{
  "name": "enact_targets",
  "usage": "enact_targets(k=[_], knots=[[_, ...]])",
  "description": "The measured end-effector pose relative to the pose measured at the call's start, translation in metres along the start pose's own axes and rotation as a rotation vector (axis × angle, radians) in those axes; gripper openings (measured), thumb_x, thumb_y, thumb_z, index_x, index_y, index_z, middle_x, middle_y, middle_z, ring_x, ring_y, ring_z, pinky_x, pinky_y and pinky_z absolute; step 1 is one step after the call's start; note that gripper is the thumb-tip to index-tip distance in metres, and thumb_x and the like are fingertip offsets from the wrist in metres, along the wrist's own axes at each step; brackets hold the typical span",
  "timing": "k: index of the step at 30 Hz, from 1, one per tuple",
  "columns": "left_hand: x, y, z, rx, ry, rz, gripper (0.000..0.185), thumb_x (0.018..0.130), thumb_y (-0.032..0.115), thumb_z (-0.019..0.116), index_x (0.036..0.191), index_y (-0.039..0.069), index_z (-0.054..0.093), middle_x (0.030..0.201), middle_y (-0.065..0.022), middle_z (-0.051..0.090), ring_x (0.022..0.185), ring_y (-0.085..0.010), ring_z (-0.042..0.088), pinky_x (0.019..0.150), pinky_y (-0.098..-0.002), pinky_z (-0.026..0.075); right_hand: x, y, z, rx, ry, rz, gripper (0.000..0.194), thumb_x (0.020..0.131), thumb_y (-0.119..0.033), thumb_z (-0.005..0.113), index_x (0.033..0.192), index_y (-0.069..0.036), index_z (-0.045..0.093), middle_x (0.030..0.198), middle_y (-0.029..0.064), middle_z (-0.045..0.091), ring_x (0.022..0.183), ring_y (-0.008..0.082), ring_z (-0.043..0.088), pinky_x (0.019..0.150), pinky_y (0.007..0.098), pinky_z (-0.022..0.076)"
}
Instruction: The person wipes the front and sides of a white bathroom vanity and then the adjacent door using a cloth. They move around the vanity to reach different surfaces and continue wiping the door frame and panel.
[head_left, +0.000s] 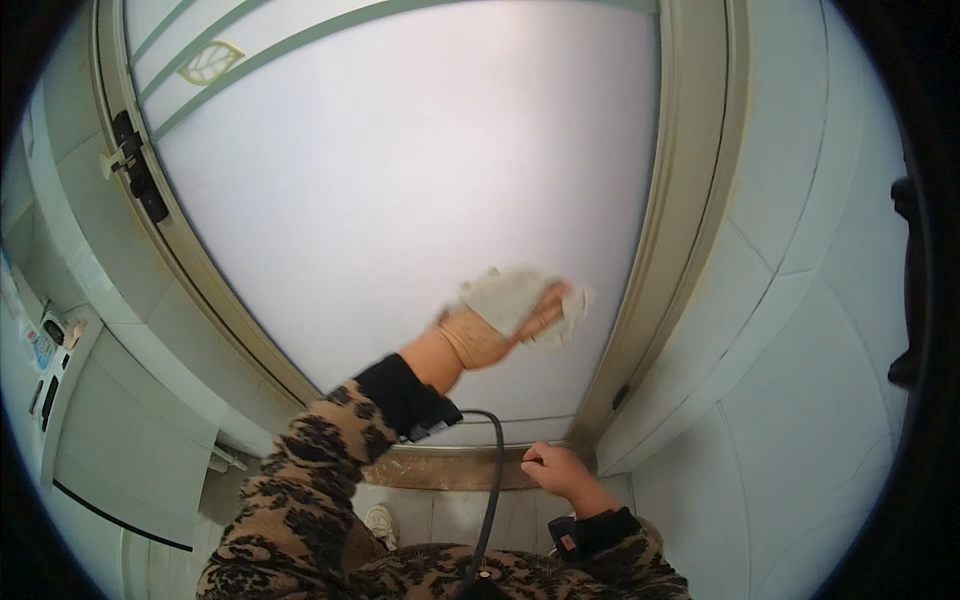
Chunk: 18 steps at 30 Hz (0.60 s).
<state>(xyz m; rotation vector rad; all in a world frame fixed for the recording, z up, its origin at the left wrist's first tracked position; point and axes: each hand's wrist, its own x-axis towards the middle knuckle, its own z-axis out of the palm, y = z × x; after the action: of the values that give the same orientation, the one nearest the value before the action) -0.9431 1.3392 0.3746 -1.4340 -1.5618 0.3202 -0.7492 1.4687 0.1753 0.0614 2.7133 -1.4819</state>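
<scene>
My left hand (484, 339) is spread on a pale grey-green cloth (504, 294), which covers part of its back and fingers. Both are slightly blurred against the lower right of a frosted glass door panel (397, 195). Lower down, my right hand (561, 471) hangs in front of my body with its fingers curled. Nothing shows in it, though its palm is hidden. Dark devices are strapped at both cuffs.
A metal door frame (679, 195) surrounds the panel, with a black handle and lock (140, 166) at left. Tiled walls (795, 337) flank it. A black cable (496, 480) loops before my body. Bottles (39, 346) stand on a white cabinet (127, 412) at left. A brown threshold (427, 469) lies below.
</scene>
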Motion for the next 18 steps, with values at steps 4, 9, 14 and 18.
enact_targets(k=[4, 9, 14, 18], knots=[[-0.022, -0.095, -0.049, 0.084, 0.195, -0.365, 0.054, 0.073, 0.012, 0.067, 0.126, 0.015, 0.060, 0.142, -0.0144, 0.045, 0.137, -0.0365, 0.034, 0.113, -0.0482, 0.027, -0.007, -0.001, -0.004, 0.034, -0.045, 0.091, 0.024, 0.084, -0.024, 0.062, 0.094, -0.003, 0.062, 0.085, 0.0154, 0.065, 0.080, 0.0311, 0.062, 0.070, 0.0395, 0.0484], [-0.055, -0.195, -0.096, 0.090, 0.787, -0.805, 0.070, 0.081, 0.016, 0.068, 0.143, 0.006, 0.037, 0.146, -0.0177, 0.039, 0.136, -0.0398, 0.031, 0.115, -0.0472, 0.021, -0.006, 0.002, -0.002, -0.010, -0.033, 0.032, 0.025, 0.084, -0.026, 0.061, 0.094, -0.003, 0.062, 0.087, 0.0152, 0.066, 0.081, 0.0322, 0.062, 0.071, 0.0409, 0.0485], [-0.092, -0.144, -0.058, 0.103, 0.622, -0.768, 0.067, 0.086, 0.020, 0.064, 0.142, -0.001, 0.034, 0.147, -0.0211, 0.036, 0.138, -0.0374, 0.029, 0.114, -0.0445, 0.021, -0.004, 0.000, 0.003, -0.061, -0.080, 0.021, 0.026, 0.084, -0.027, 0.062, 0.095, -0.003, 0.062, 0.089, 0.0158, 0.066, 0.083, 0.0328, 0.063, 0.072, 0.0417, 0.0489], [-0.121, -0.048, -0.040, -0.041, 0.297, -0.663, 0.057, 0.083, 0.010, 0.067, 0.136, 0.008, 0.048, 0.149, -0.0116, 0.038, 0.137, -0.0382, 0.033, 0.114, -0.0496, 0.025, 0.000, -0.003, 0.008, -0.080, -0.141, 0.050, 0.027, 0.085, -0.028, 0.061, 0.099, -0.005, 0.064, 0.092, 0.0161, 0.067, 0.087, 0.0330, 0.063, 0.075, 0.0421, 0.0493]])
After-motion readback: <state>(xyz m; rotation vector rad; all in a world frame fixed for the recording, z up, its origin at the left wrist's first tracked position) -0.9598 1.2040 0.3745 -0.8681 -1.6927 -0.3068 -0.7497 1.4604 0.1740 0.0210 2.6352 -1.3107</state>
